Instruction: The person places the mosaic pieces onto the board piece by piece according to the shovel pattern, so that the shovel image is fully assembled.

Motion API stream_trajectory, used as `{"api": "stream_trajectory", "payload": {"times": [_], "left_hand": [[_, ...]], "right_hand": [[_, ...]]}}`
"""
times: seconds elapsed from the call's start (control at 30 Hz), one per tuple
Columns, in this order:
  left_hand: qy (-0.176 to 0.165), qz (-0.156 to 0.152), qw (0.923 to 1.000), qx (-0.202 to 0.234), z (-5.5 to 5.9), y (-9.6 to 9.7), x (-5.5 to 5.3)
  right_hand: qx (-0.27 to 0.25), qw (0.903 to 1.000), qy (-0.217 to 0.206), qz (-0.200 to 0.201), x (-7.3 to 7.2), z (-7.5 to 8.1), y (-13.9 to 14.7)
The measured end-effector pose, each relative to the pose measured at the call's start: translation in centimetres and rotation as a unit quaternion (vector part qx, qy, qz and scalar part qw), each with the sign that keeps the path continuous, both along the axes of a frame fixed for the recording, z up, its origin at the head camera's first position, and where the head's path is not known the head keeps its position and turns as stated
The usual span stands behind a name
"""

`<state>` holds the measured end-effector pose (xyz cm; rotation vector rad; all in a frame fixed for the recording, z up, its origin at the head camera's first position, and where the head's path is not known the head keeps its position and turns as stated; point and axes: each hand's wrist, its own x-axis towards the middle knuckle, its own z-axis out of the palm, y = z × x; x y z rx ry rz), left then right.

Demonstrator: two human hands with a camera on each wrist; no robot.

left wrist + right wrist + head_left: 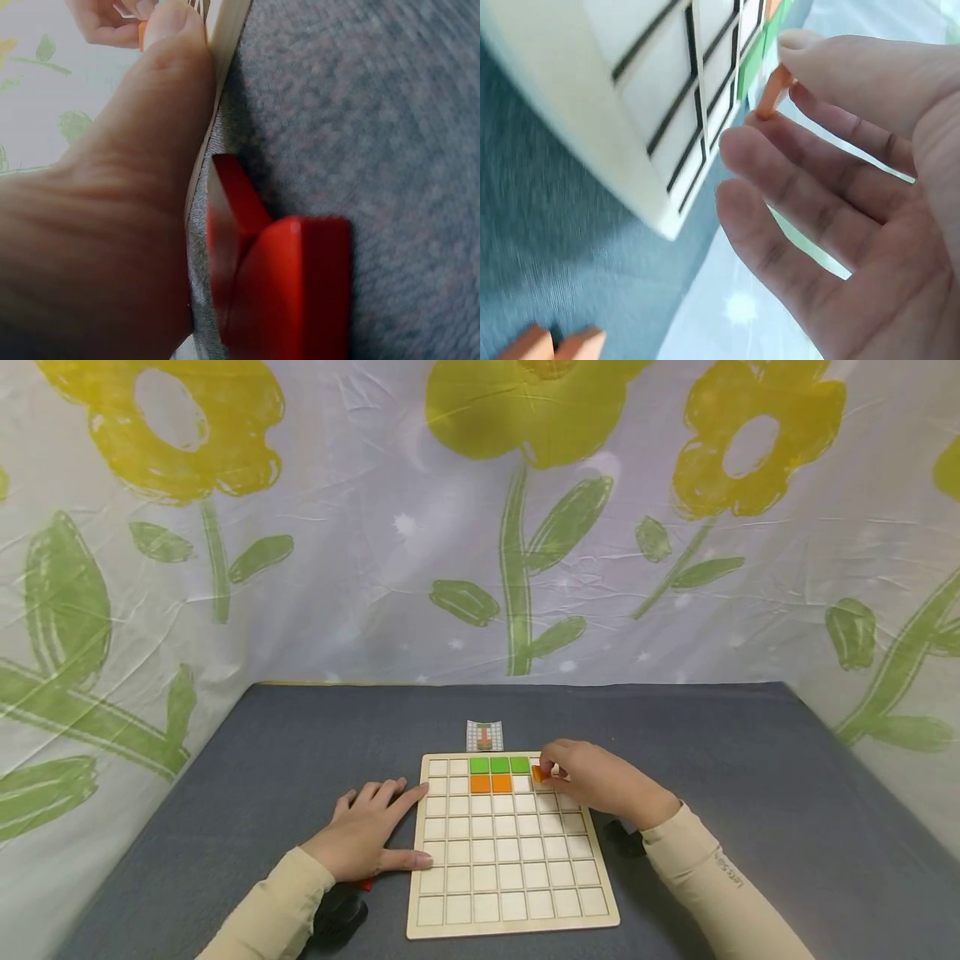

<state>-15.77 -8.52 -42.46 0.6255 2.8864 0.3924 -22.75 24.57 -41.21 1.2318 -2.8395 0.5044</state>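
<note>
A pale wooden grid board (480, 852) lies on the dark cloth. Three green tiles (499, 766) fill part of its far row, with two orange tiles (491, 784) in the row below them. Thumb and fingers of my right hand (596, 777) pinch another orange tile (775, 91), tilted, over the board's far right part. My left hand (367, 835) rests at the board's left edge, fingers spread, with fingertip and thumb touching the rim. Beside that wrist, red pieces (281, 277) lie on the cloth.
A small printed card (484, 737) with a coloured grid pattern lies just beyond the board's far edge. More orange pieces (555, 346) sit on the cloth near the right wrist. A curtain with yellow flowers (375, 527) hangs behind the table (315, 727).
</note>
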Motion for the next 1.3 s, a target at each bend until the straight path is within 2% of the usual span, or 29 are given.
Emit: {"api": "stream_trajectory", "payload": {"times": [0.2, 0.47, 0.7, 0.9, 1.17, 1.3], "left_hand": [[0.002, -0.004, 1.0000, 0.001, -0.1, -0.1, 0.0], [0.004, -0.003, 1.0000, 0.000, -0.4, -0.1, -0.1], [0.004, -0.001, 1.0000, -0.001, -0.3, -0.1, -0.1], [0.002, 0.004, 1.0000, -0.001, -0.2, 0.0, 0.0], [0.008, 0.003, 1.0000, -0.001, -0.2, 0.0, 0.0], [0.009, 0.002, 1.0000, 0.000, -0.3, -0.1, 0.0]], "right_hand": [[-0.012, 0.9996, -0.016, 0.021, 0.0, -0.5, -0.7], [-0.015, 0.9993, -0.021, 0.028, 0.1, -0.9, -0.9], [-0.024, 0.9989, 0.017, 0.036, 0.2, -1.3, -1.2], [-0.011, 0.9986, 0.040, 0.034, 0.1, -1.5, -1.3], [0.006, 0.9999, 0.016, -0.002, 0.3, -0.6, -0.9], [0.010, 0.9999, -0.003, 0.003, 0.3, -0.6, -0.8]]}}
